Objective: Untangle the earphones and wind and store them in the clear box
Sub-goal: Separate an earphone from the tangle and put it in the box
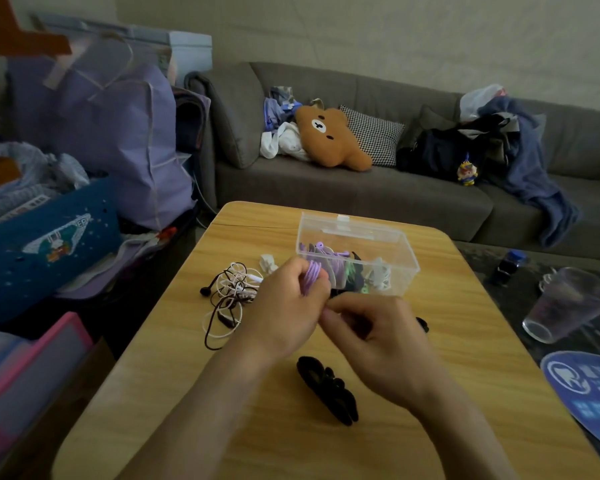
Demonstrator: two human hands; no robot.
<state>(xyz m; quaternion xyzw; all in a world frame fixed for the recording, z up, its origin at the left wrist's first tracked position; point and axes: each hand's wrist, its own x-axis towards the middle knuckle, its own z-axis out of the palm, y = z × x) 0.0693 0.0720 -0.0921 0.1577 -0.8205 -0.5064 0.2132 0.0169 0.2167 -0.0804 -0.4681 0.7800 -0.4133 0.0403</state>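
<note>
My left hand (286, 306) grips a wound coil of purple earphone cable (311, 276) above the table's middle. Close beside it, my right hand (374, 332) has its fingers curled at the cable's lower end; what they pinch is hidden. Just behind the hands stands the clear box (392, 237), open, with purple, green, black and white earphones inside. To the left of my left hand a tangle of white and dark brown earphones (231, 294) lies on the wooden table (465, 341).
A black coiled item (328, 388) lies on the table near my forearms. A small white piece (268, 263) sits left of the box. A clear plastic cup (565, 303) and a blue fan (589, 393) are at the right. Behind is a grey sofa (326, 192); bags pile at the left.
</note>
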